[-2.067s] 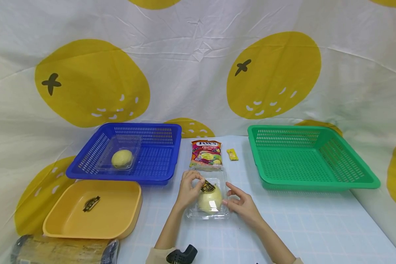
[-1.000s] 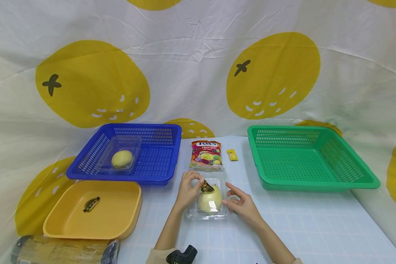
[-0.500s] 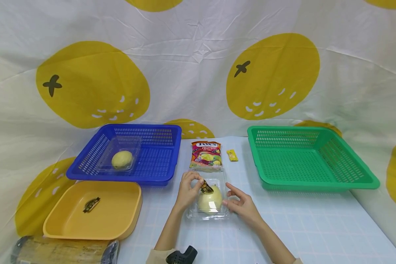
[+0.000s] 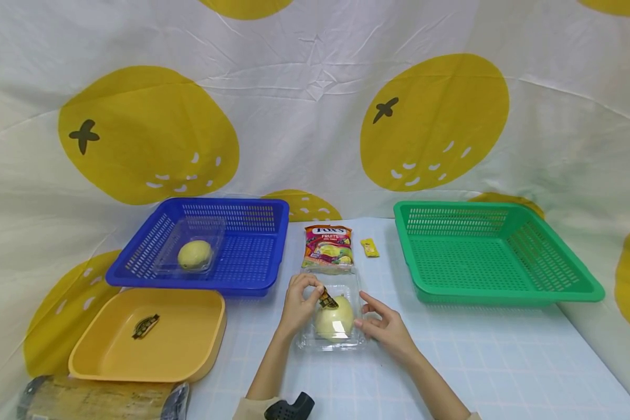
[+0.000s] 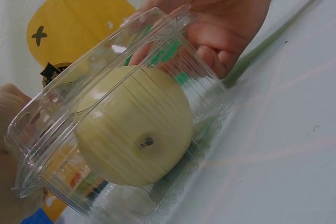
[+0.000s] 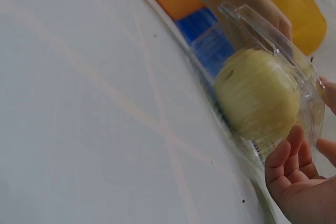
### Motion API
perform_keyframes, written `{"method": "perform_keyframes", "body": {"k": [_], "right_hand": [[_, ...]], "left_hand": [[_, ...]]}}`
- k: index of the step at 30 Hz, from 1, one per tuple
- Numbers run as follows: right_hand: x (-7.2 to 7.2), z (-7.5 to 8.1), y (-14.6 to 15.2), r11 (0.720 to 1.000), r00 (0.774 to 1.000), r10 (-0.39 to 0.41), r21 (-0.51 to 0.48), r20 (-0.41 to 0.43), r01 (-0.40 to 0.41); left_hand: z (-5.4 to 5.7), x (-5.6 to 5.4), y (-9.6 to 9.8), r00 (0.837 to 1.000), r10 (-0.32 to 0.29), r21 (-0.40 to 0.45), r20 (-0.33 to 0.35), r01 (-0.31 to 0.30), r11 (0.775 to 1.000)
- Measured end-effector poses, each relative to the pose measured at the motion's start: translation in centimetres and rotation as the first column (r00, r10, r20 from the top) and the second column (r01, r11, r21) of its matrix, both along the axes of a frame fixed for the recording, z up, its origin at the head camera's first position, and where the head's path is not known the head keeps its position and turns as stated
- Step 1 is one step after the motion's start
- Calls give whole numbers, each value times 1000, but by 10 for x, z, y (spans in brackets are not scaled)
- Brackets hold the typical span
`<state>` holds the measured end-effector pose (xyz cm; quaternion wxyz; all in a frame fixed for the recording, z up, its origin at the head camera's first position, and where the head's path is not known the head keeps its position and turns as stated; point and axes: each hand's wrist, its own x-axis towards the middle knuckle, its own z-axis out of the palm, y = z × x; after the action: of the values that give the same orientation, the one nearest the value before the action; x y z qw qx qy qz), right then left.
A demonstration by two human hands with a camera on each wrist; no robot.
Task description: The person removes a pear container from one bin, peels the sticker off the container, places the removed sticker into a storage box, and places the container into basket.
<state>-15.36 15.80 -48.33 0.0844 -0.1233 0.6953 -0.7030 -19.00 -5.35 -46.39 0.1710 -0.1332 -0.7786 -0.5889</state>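
Observation:
In the head view a clear plastic clamshell box (image 4: 352, 286) lies on the table with its lid down over a pale yellow round fruit (image 4: 333, 322). My left hand (image 4: 296, 303) pinches a black-and-gold sticker (image 4: 328, 300) between thumb and fingertips, tilted over the lid. Whether the sticker's lower end touches the plastic is unclear. On the box's right side rests my right hand (image 4: 388, 331), index finger and thumb touching the rim. Its other fingers curl loosely beside the wall in the right wrist view. The fruit (image 5: 136, 129) shows through the wall in the left wrist view.
A blue basket (image 4: 252, 256) at left holds another boxed fruit (image 4: 194, 255). In front of it, a yellow tray (image 4: 178, 350) bears a second sticker (image 4: 146, 326). Beyond my box lie a candy bag (image 4: 328, 245) and a small yellow packet (image 4: 370, 247). A green basket (image 4: 493, 262) stands right.
The sticker in my left hand has tilted more steeply, its free end shifting slightly left. Both hands and the box have stayed in place.

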Motion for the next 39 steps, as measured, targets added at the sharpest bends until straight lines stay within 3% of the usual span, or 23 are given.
{"method": "perform_keyframes", "body": {"k": [6,8,39], "right_hand": [[0,0,0,1000,1000,3,-2,-4,-3],[0,0,0,1000,1000,3,-2,-3,-3],[-1,0,1,1000,1000,6,9,1,-6]], "left_hand": [[27,15,2,1000,-4,-5,-5,4,1000],[29,16,2,1000,-5,-3,4,6,1000],[31,17,1,999,-19,44,49,17,999]]}}
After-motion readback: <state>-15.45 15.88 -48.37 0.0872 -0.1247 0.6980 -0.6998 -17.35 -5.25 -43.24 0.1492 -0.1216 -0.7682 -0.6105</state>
